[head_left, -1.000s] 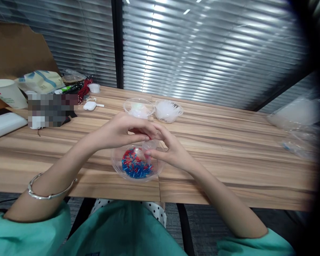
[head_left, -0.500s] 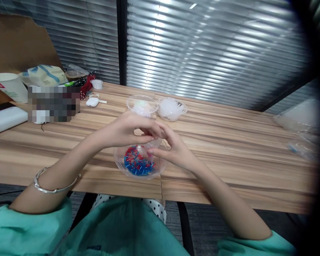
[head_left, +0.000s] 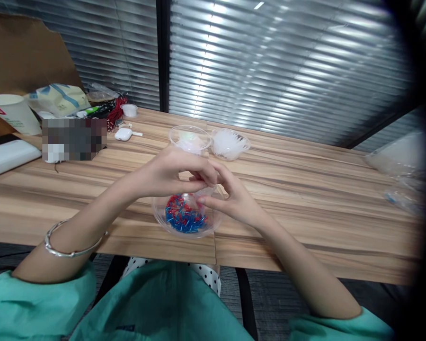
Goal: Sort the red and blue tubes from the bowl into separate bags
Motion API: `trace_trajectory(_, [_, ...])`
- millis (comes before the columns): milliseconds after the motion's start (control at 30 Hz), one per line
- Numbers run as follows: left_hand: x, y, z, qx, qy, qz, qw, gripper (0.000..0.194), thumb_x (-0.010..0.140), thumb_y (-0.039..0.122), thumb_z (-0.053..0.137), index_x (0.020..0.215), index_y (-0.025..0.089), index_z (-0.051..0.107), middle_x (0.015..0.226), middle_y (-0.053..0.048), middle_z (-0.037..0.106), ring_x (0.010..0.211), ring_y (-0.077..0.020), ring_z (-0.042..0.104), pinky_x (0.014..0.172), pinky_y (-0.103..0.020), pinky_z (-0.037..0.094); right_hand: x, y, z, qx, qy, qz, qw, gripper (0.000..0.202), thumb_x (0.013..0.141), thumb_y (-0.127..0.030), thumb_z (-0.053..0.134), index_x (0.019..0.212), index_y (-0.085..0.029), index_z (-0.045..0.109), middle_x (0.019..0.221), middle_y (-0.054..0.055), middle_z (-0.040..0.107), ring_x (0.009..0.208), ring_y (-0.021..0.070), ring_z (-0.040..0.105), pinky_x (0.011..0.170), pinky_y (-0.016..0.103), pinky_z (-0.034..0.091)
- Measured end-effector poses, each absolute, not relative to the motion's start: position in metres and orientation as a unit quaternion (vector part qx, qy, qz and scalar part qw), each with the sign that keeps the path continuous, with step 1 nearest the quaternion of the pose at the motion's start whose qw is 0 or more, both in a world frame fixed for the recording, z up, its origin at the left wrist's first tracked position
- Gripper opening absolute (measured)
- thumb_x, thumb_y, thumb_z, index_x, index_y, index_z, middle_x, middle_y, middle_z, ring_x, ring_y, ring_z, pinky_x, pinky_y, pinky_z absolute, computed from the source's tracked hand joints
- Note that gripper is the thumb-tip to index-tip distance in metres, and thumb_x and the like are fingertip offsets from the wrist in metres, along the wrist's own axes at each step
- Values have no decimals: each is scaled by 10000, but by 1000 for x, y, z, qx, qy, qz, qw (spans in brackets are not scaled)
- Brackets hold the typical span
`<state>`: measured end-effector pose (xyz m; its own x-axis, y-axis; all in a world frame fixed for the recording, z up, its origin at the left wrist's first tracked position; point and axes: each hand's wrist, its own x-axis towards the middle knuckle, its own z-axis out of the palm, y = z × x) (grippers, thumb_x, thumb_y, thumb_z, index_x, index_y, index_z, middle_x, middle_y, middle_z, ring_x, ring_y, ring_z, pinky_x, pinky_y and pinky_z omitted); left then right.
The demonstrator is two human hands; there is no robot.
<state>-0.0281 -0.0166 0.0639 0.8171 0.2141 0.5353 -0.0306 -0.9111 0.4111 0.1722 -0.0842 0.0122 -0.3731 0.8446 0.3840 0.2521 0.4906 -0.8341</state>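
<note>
My left hand (head_left: 184, 171) arches over a clear plastic bowl (head_left: 158, 214), its fingertips pressed together beside those of my other hand. What those fingers pinch, if anything, is too small to make out. From the right, my right hand (head_left: 230, 194) curls its thumb and fingers around a clear plastic container (head_left: 206, 191), tilted above the bowl and partly hidden by both hands. Red and blue small stick-like pieces (head_left: 185, 220) lie in the bowl, blue mostly toward me and red farther back.
Behind my hands stand a clear tub (head_left: 190, 137) with pale contents and another tub (head_left: 230, 144) of white strips. To the left are a white earphone case (head_left: 123, 134), a small white cup (head_left: 129, 110), red cords (head_left: 117, 112) and a paper cup (head_left: 16, 113). Plastic bags (head_left: 401, 161) lie far right.
My hands stay almost in the same place over the bowl, with only a slight shift of the fingers. The camera view has moved a little.
</note>
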Motion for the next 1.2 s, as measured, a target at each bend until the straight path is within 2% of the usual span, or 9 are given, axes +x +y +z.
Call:
trace_trajectory(233, [-28, -10, 56, 941, 38, 278, 192, 185, 898, 91, 579, 1016, 182, 690, 972, -18, 720, 864, -95, 663, 772, -166, 470, 173, -83, 13, -372, -762, 321, 422, 681, 813, -318, 764, 1399, -305, 417, 1432, 35, 502, 1295, 213, 520, 1110, 367, 429])
trace_trajectory(400, [-27, -9, 57, 942, 29, 284, 178, 180, 947, 171, 553, 1057, 195, 694, 1024, -27, 725, 921, -115, 677, 798, -179, 485, 174, -83, 11, -383, -769, 294, 419, 696, 810, -342, 766, 1409, -308, 414, 1458, 30, 475, 1371, 217, 436, 1147, 366, 385])
trace_trajectory(533, [-27, -8, 57, 943, 23, 292, 157, 196, 952, 168, 544, 1059, 205, 704, 1046, -37, 726, 953, -125, 681, 823, -186, 498, 175, -83, 11, -384, -768, 294, 419, 717, 817, -341, 759, 1430, -324, 387, 1492, 30, 436, 1401, 237, 403, 1124, 374, 427])
trace_trajectory(733, [-26, -7, 57, 937, 9, 293, 192, 258, 936, 92, 524, 1101, 205, 686, 1072, -37, 715, 993, -133, 666, 858, -216, 511, 175, -83, 12, -376, -764, 305, 427, 682, 818, -328, 759, 1406, -317, 413, 1476, 30, 455, 1388, 230, 423, 1146, 388, 408])
trace_trajectory(867, [-26, -6, 57, 915, 14, 340, 216, 238, 921, 169, 583, 1131, 238, 670, 1211, -63, 631, 1168, -190, 589, 1030, -326, 478, 173, -82, 12, -371, -728, 338, 467, 642, 841, -321, 736, 1391, -316, 404, 1456, 41, 485, 1322, 230, 511, 1135, 437, 428])
trace_trajectory(967, [-25, -6, 53, 907, 76, 348, 223, 561, 813, 320, 744, 1335, 303, 542, 1457, -90, 405, 1413, -284, 338, 1161, -449, 371, 172, -84, 12, -367, -677, 368, 521, 632, 876, -350, 690, 1405, -345, 345, 1428, 44, 517, 1312, 243, 529, 1053, 467, 513])
trace_trajectory(1033, [-22, -6, 48, 907, 94, 321, 257, 797, 754, 348, 796, 1447, 337, 400, 1531, -86, 299, 1454, -311, 251, 1164, -481, 368, 172, -84, 12, -370, -655, 360, 552, 625, 873, -370, 689, 1396, -358, 346, 1427, 39, 520, 1331, 248, 511, 1039, 475, 526])
trace_trajectory(1100, [-18, -8, 44, 901, 85, 296, 307, 834, 775, 298, 777, 1480, 332, 332, 1529, -94, 316, 1396, -303, 357, 1087, -449, 463, 173, -82, 10, -373, -650, 349, 563, 619, 863, -377, 700, 1383, -358, 367, 1464, 35, 486, 1333, 251, 508, 1068, 480, 501])
trace_trajectory(1200, [-14, -11, 40, 888, 76, 295, 345, 721, 833, 198, 695, 1462, 278, 351, 1467, -113, 420, 1237, -258, 530, 950, -367, 547, 174, -78, 8, -385, -672, 307, 553, 643, 857, -400, 702, 1402, -347, 363, 1483, 41, 466, 1350, 259, 484, 1135, 510, 420])
